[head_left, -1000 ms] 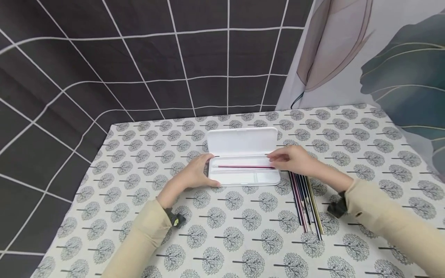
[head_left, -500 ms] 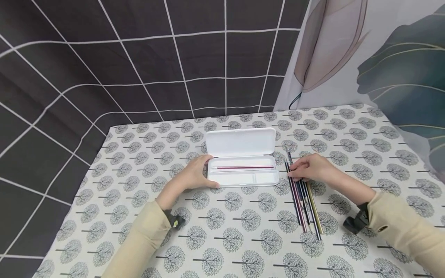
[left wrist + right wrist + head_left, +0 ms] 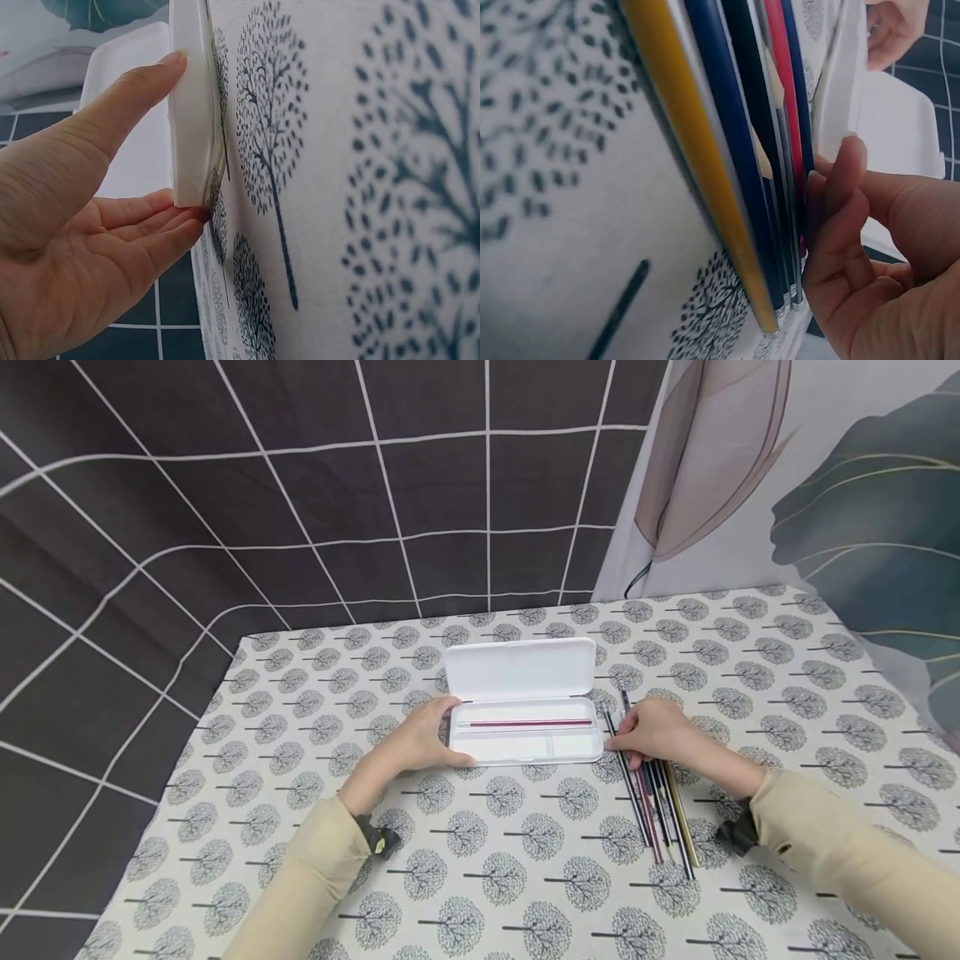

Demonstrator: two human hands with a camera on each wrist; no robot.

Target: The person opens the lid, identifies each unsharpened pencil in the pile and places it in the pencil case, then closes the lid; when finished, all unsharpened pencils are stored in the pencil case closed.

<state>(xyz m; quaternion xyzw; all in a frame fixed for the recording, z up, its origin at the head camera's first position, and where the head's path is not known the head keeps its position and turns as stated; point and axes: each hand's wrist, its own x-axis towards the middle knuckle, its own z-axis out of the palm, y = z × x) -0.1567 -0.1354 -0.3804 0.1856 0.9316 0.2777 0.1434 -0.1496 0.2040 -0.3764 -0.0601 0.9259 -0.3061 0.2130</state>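
An open white pencil case [image 3: 551,749] lies mid-table with its lid [image 3: 521,668] folded back and one red pencil [image 3: 525,723] inside. My left hand [image 3: 442,732] grips the case's left end; in the left wrist view the thumb [image 3: 127,97] lies along the rim [image 3: 191,112] and the fingers curl at the corner. To the right of the case lies a row of several pencils [image 3: 671,814], yellow [image 3: 690,150], blue and black among them. My right hand [image 3: 621,742] rests on their far ends and pinches a dark pencil [image 3: 633,797] that sits slanted apart from the row.
A cloth printed with trees [image 3: 480,877] covers the table. A dark grid-patterned backdrop [image 3: 300,510] stands behind and on the left, a leaf-printed curtain [image 3: 810,485] on the right. The table's left edge [image 3: 172,752] drops away.
My right hand left the red pencil in the case, moved right to the loose pencils, and has now drawn one dark pencil aslant toward the case. The left hand has stayed put.
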